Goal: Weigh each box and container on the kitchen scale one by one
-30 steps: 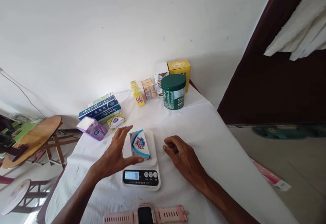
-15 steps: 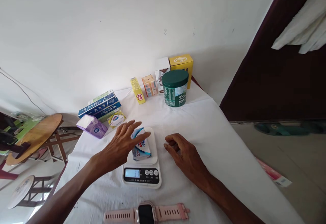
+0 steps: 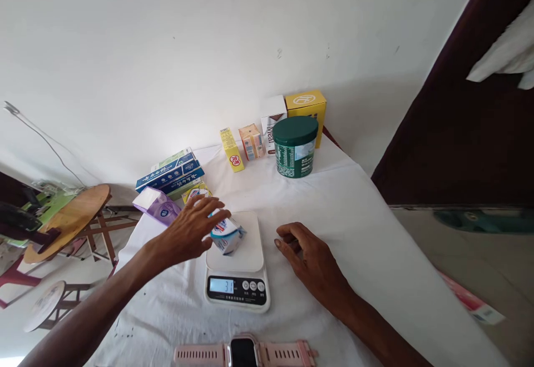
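My left hand (image 3: 189,229) is closed round the left end of a small white and blue soap box (image 3: 228,236), fingers over the top and thumb low at its near side. The box is tilted over the white pan of a kitchen scale (image 3: 240,258); whether its lower edge touches the pan I cannot tell. The scale's display reads 31. To the right of the scale, my right hand (image 3: 311,261) rests by the tablecloth with fingers loosely curled, thumb apart from them, and nothing visible in it.
A purple pack (image 3: 157,206), a yellow soap box (image 3: 196,191) and blue toothpaste boxes (image 3: 171,173) lie left. At the back stand a narrow yellow box (image 3: 232,150), an orange box (image 3: 252,142), a green lidded tub (image 3: 295,147) and a larger yellow box (image 3: 306,103). A pink watch (image 3: 243,351) lies in front.
My left hand has closed on the soap box and tipped it up, turning it leftward on the scale. My right hand keeps its pose; the whole view has shifted slightly.
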Available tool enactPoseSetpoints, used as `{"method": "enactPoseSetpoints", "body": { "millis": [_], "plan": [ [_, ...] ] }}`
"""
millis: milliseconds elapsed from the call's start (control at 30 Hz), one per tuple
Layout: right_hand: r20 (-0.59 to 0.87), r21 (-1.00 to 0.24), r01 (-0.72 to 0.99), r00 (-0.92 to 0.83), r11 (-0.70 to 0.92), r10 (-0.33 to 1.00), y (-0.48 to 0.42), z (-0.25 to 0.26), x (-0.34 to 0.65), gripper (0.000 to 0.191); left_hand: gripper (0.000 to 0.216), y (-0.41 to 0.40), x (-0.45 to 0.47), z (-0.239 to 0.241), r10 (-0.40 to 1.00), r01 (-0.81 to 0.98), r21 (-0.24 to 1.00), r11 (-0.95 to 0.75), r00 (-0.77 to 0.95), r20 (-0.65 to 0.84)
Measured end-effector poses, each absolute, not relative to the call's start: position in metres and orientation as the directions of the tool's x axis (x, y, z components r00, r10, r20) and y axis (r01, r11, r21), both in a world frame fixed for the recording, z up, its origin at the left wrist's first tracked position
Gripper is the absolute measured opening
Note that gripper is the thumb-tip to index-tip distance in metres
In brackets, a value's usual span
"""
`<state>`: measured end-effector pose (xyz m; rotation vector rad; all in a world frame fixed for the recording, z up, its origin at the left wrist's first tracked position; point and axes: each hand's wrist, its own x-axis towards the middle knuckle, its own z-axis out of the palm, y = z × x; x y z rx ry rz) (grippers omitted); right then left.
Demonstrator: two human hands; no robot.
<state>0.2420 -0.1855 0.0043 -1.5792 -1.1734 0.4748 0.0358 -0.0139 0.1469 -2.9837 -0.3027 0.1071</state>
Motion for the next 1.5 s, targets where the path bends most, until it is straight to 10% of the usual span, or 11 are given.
{"method": "enactPoseSetpoints", "body": {
  "millis": [367, 933, 1233, 1500],
  "plan": [
    [0.263, -0.901, 0.43, 0.434, 0.058, 0.861, -0.184, 0.006, 0.242, 0.016, 0.053, 0.082, 0.022, 0.152, 0.725, 0.734, -0.194, -0.651, 0.677, 0.125],
    [0.258, -0.903, 0.426, 0.441, 0.052, 0.86, -0.185, 0.008, 0.242, 0.016, 0.056, 0.096, 0.027, 0.141, 0.733, 0.731, -0.158, -0.664, 0.677, 0.055],
    [0.241, -0.897, 0.442, 0.453, 0.019, 0.858, -0.185, 0.007, 0.242, 0.017, 0.026, 0.01, 0.004, 0.127, 0.632, 0.584, 0.287, -0.759, 0.556, 0.54],
    [0.231, -0.891, 0.455, 0.45, 0.001, 0.863, -0.184, 0.006, 0.242, 0.019, 0.023, -0.013, -0.019, 0.08, 0.814, 0.572, 0.581, -0.579, 0.366, 0.452]
  ]
}}
